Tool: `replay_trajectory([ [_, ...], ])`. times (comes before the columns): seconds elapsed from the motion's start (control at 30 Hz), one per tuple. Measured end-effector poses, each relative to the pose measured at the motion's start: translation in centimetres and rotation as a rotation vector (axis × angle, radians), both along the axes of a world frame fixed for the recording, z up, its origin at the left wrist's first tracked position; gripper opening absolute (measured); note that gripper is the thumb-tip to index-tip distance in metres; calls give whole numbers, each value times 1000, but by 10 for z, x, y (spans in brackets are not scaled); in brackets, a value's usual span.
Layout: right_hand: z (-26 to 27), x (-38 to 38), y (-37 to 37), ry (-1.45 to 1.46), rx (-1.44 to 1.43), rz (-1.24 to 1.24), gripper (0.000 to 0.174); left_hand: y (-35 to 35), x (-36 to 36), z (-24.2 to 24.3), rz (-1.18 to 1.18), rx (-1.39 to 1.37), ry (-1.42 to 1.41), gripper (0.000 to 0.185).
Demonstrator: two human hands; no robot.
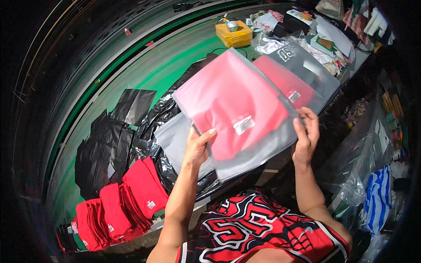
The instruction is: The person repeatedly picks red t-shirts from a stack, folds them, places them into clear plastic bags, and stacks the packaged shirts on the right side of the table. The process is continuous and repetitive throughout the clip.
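Note:
Between my hands is a frosted plastic bag with a folded red garment inside; a white label bearing a printed code shows through. My left hand grips the bag's left edge, thumb on top. At the right edge, my right hand holds the bag by thumb and fingers. Beneath it, to the left, a pale frosted bag lies on black plastic sheeting. Beyond my right hand lie another bagged red garment and a bagged dark garment with lettering.
Stacks of folded red garments line the near left edge of the green table. Black plastic bags lie behind them. A yellow taped box and a heap of wrappers and cloth occupy the far end. Clear plastic hangs at right.

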State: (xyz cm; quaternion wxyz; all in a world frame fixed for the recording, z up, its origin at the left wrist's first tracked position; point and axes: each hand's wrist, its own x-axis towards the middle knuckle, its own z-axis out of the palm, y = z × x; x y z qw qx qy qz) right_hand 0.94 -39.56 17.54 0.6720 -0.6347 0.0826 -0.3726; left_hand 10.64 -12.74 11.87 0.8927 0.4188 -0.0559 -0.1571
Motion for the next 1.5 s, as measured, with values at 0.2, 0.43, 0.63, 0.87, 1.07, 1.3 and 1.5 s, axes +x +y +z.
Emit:
replay_trajectory([
  [0.2, 6, -31, -25, 55, -1047, -394, 25, -124, 27, 8, -79, 84, 0, 62],
  [0.43, -18, -10, -35, 359, -1091, -191, 39, -194, 50, 12, -385, 328, 20, 25],
  [0.63, -31, -1, -32, 582, -1206, -236, 50, -190, 66, 28, -611, 649, 20, 45],
  [0.87, -14, 3, -9, 316, -1252, -221, 36, -108, 41, 0, -629, 739, -41, 60],
  [1.07, -36, 30, 65, -5, -1119, 194, 23, 6, 11, -64, -365, 880, 83, 42],
  [1.3, -107, 65, 157, 24, -1013, 851, 19, 149, -66, -101, 6, 908, 279, 29],
  [1.5, -164, 65, 229, -1, -1062, 1177, 21, 254, -121, -137, 571, 1091, 247, 19],
])
